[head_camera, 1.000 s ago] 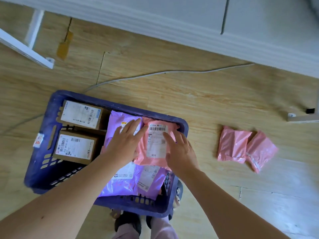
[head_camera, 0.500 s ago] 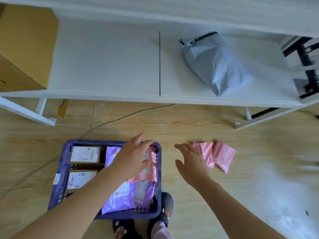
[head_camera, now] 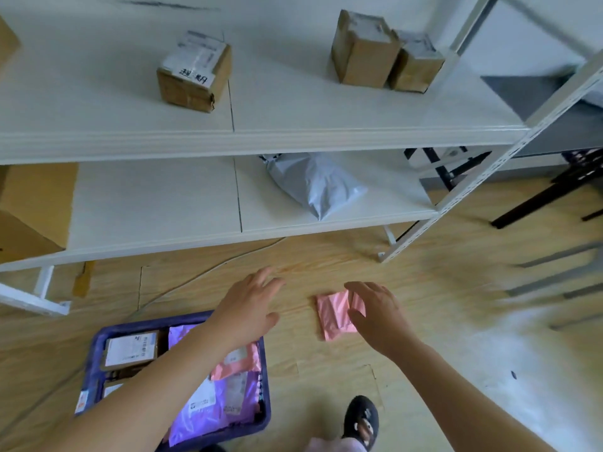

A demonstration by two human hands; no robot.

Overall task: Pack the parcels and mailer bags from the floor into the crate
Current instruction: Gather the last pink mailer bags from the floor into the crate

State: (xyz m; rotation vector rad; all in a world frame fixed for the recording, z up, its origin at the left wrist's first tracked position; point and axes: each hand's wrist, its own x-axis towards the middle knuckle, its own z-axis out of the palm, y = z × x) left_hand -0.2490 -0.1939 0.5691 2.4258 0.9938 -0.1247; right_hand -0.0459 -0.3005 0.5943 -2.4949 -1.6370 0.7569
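pink mailer bags (head_camera: 334, 316): on floor (head_camera: 326, 373), right of crate, well apart from it; partly under right grip.
right grip (head_camera: 380, 318): released, fingers spread, over the bags; contact – can't tell.
left grip (head_camera: 249, 308): released, fingers spread, holds nothing, above crate's far right corner.
crate (head_camera: 94, 360): blue, on floor, btm left; labelled cardboard parcels (head_camera: 130, 349) at left, purple mailers (head_camera: 208, 412) at right w/ a pink mailer (head_camera: 238, 362) on top.
shelf rack (head_camera: 156, 203): behind; grey bag (head_camera: 321, 187) on lower shelf, 3 cardboard boxes (head_camera: 194, 73) on upper.
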